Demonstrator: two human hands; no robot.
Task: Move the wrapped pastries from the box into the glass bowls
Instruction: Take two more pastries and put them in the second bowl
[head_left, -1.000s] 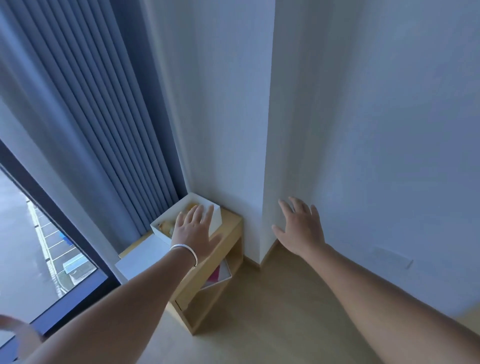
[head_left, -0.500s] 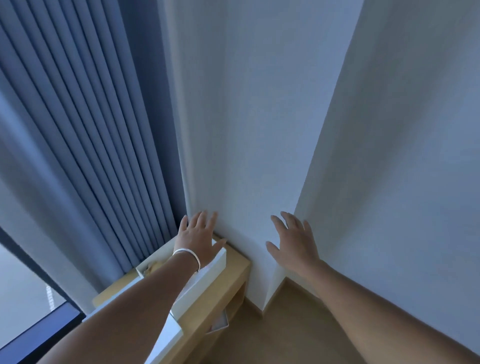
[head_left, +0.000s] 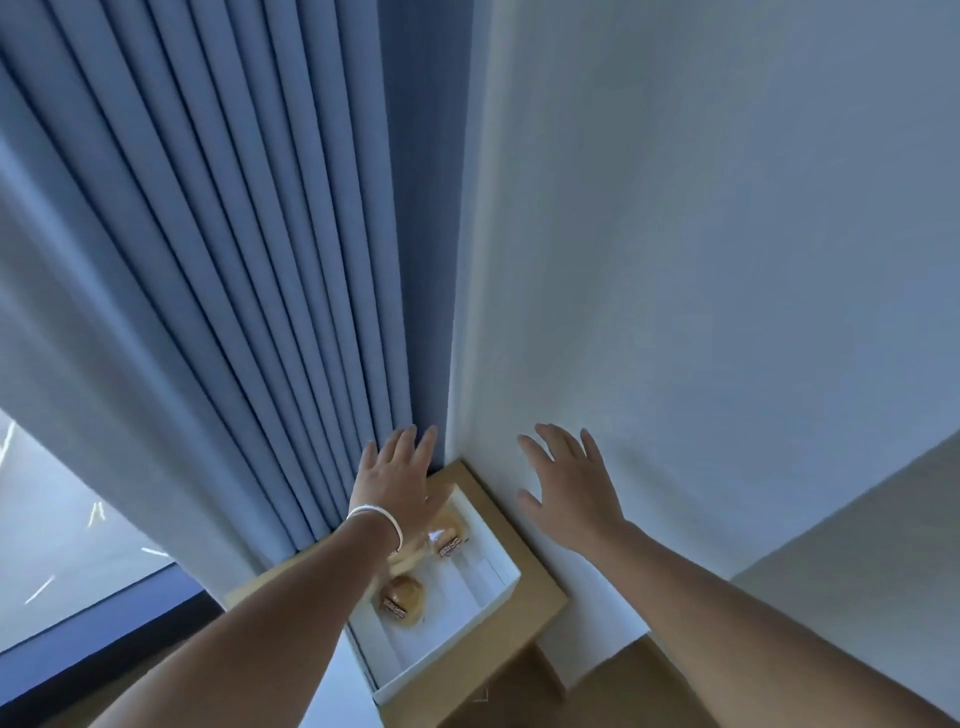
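A white open box (head_left: 467, 613) sits on a low wooden side table (head_left: 524, 623) in the corner. Inside lie golden wrapped pastries: one (head_left: 402, 597) near the box's middle, another (head_left: 449, 530) farther back, and a third partly hidden under my left wrist. My left hand (head_left: 397, 483), with a white bracelet on the wrist, hovers flat above the box's far end with straight fingers. To the right of the box, my right hand (head_left: 566, 488) is spread in front of the wall and holds nothing. No glass bowls are in view.
Blue pleated curtains (head_left: 234, 312) hang to the left and behind the table. A white wall corner (head_left: 467, 312) stands right behind the box. A window (head_left: 67, 519) shows at the lower left and wooden floor (head_left: 613, 691) at the lower right.
The view has swung closer and more over the table, so the inside of the box and its pastries now show. Both hands stay spread and have reached forward above the box and wall.
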